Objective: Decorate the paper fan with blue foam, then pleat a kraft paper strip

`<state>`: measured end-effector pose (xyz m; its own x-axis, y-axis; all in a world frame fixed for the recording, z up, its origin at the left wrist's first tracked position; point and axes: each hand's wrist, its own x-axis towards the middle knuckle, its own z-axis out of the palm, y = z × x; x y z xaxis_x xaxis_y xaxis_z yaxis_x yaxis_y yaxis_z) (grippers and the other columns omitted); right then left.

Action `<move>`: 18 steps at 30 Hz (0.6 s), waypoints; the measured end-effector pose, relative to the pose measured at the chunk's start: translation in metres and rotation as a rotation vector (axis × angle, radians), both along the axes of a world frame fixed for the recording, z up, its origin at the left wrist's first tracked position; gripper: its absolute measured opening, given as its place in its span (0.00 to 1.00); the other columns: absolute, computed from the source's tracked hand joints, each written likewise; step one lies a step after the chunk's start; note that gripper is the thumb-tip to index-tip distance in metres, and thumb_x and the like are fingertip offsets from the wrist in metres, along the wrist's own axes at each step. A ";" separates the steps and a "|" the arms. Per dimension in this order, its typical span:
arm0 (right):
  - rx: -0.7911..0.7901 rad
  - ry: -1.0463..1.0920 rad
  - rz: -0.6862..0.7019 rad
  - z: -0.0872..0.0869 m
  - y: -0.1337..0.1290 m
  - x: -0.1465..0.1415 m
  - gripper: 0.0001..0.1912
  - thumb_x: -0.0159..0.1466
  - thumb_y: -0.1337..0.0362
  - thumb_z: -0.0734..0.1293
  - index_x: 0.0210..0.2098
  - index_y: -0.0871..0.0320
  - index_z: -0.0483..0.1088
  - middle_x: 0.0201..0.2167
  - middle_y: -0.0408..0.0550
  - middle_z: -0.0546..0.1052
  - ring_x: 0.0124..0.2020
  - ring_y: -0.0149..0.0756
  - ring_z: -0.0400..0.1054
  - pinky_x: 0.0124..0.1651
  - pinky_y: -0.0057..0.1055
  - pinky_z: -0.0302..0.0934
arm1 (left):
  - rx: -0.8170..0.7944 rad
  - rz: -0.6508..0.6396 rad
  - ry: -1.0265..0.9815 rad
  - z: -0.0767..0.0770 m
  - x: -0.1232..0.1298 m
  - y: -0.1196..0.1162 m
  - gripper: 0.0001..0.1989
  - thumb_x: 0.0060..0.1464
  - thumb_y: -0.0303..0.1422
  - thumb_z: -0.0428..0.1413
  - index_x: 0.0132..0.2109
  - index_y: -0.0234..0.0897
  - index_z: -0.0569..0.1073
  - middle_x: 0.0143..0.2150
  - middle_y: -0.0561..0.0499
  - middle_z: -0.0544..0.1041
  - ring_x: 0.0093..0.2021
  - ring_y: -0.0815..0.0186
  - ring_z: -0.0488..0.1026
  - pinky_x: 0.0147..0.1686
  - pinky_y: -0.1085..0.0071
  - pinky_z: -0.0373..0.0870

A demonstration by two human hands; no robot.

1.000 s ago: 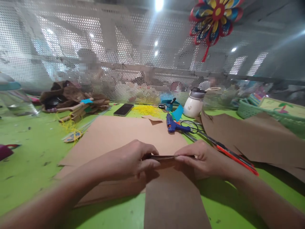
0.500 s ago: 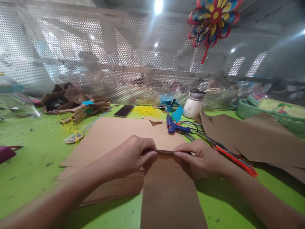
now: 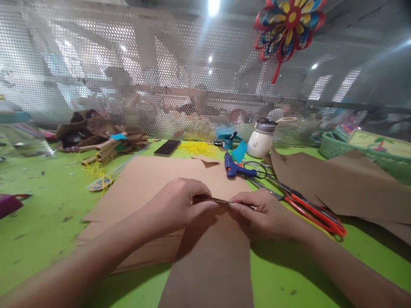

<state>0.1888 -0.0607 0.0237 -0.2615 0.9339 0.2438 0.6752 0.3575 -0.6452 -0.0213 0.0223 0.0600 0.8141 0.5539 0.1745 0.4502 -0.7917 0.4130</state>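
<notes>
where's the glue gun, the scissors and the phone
glue gun (image 3: 233, 169), head view, on its blue body
scissors (image 3: 324, 218), head view, on the orange handles
phone (image 3: 167, 147), head view, on the dark screen

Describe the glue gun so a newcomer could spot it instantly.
Start at the green table and go to the white jar by the mesh screen. Just in front, left of it, lies the glue gun: the only blue, pistol-shaped tool, beside orange-handled scissors.

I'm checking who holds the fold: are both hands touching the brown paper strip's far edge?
Touching. The head view shows the left hand and right hand each pinching the brown paper strip at its folded far edge.
</notes>
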 end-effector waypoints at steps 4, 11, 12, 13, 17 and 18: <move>0.017 0.016 0.034 -0.002 0.000 -0.005 0.13 0.66 0.63 0.59 0.33 0.60 0.73 0.27 0.44 0.75 0.28 0.29 0.66 0.31 0.24 0.57 | 0.118 -0.074 -0.031 -0.011 0.004 -0.001 0.11 0.57 0.34 0.51 0.37 0.38 0.78 0.32 0.50 0.79 0.32 0.67 0.72 0.32 0.73 0.63; 0.141 -0.148 0.048 -0.005 -0.002 -0.015 0.15 0.68 0.62 0.57 0.30 0.60 0.70 0.24 0.42 0.71 0.25 0.28 0.61 0.30 0.25 0.53 | 0.275 -0.079 0.108 -0.017 0.009 -0.013 0.09 0.53 0.27 0.50 0.32 0.37 0.75 0.29 0.50 0.78 0.29 0.64 0.72 0.30 0.71 0.61; 0.148 -0.164 0.048 -0.005 -0.003 -0.015 0.15 0.68 0.61 0.57 0.30 0.60 0.70 0.23 0.42 0.71 0.25 0.28 0.60 0.30 0.25 0.52 | 0.261 -0.077 0.132 -0.016 0.009 -0.014 0.09 0.53 0.26 0.49 0.31 0.37 0.74 0.29 0.51 0.77 0.28 0.65 0.72 0.29 0.72 0.61; 0.148 -0.174 0.053 -0.006 -0.003 -0.016 0.15 0.68 0.61 0.57 0.29 0.60 0.69 0.23 0.42 0.71 0.24 0.28 0.60 0.30 0.25 0.52 | 0.242 -0.076 0.149 -0.015 0.008 -0.014 0.09 0.53 0.26 0.49 0.30 0.37 0.73 0.27 0.51 0.77 0.27 0.66 0.71 0.28 0.73 0.60; 0.140 -0.175 0.072 -0.006 -0.003 -0.016 0.16 0.68 0.61 0.57 0.29 0.60 0.69 0.23 0.43 0.71 0.25 0.28 0.61 0.30 0.26 0.52 | 0.124 -0.095 0.172 -0.009 0.005 -0.012 0.10 0.55 0.28 0.48 0.32 0.38 0.73 0.25 0.53 0.75 0.24 0.69 0.67 0.24 0.75 0.57; 0.138 -0.167 0.079 -0.006 -0.003 -0.015 0.15 0.68 0.61 0.58 0.29 0.60 0.70 0.24 0.43 0.72 0.25 0.28 0.61 0.30 0.26 0.52 | 0.085 -0.098 0.174 -0.008 0.005 -0.011 0.10 0.55 0.29 0.48 0.32 0.38 0.74 0.25 0.53 0.75 0.24 0.69 0.67 0.24 0.75 0.57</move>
<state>0.1737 -0.0635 0.0177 -0.3803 0.8697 0.3148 0.7346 0.4908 -0.4684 -0.0164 0.0116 0.0520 0.8853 0.4597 0.0698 0.4277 -0.8640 0.2656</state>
